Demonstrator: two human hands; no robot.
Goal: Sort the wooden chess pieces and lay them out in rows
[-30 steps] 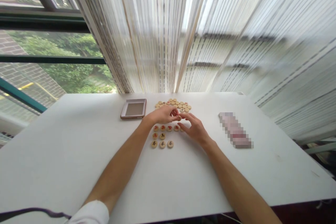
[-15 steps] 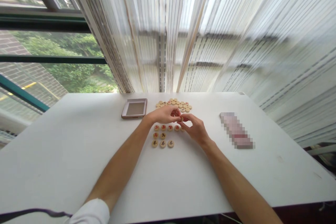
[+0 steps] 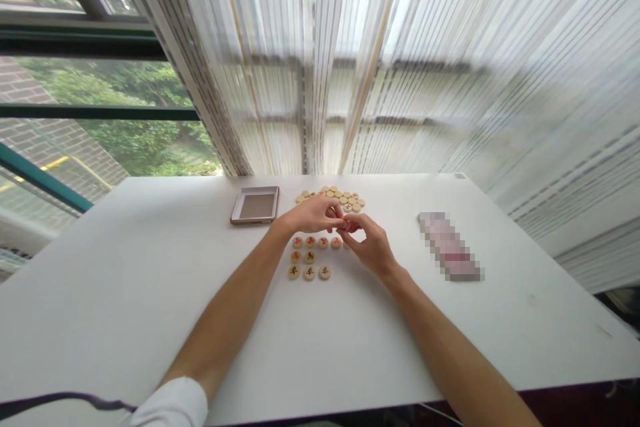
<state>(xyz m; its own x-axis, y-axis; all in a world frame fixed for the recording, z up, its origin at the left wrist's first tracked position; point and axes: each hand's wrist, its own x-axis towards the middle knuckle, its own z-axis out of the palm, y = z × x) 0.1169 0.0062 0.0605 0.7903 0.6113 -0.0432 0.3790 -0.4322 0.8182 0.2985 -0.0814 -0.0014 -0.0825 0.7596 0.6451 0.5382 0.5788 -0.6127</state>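
Xiangqi piece (image 3: 349,227) pinched between fingertips of left hand (image 3: 313,215) and right hand (image 3: 373,247), partly hidden, above white table (image 3: 150,280). Both hands curled, gripping it. Just below, rows of pieces (image 3: 310,257), red and black characters up. Beyond hands, packed cluster (image 3: 340,200), mostly blank. Left of cluster, shallow tray (image 3: 255,205); well right, pixelated packet (image 3: 449,247).

Indoor room, probably a home or a plain office (cannot tell which). Evidence: a white table (image 3: 150,293) just beside a window (image 3: 100,90) hung with sheer striped curtains (image 3: 400,80) (trees (image 3: 115,140) and a brick wall (image 3: 30,143) outside).
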